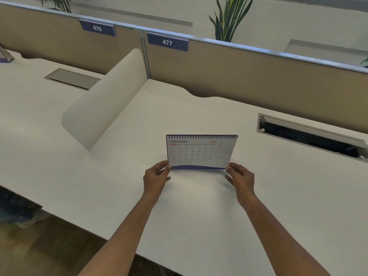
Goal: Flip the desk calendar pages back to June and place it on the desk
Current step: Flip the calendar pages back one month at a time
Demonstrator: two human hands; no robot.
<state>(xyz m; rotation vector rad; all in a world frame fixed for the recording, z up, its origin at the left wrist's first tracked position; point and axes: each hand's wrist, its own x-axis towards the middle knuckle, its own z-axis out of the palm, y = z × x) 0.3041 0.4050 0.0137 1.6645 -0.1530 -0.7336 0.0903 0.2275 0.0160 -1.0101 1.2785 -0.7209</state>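
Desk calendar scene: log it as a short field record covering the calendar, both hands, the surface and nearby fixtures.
object: white spiral-bound desk calendar, upright
page showing: SEPTEMBER 2026
target month: June, not yet reached
left hand: grip on lower left corner
right hand: grip on lower right corner
surface: white desk; whether the calendar's base touches it cannot be told
divider: rounded beige side panel to the left
cable tray: open metal-rimmed slot to the right
partition labels: blue tags 476 and 477

Matt desk (199,216), glossy paper calendar (201,152)
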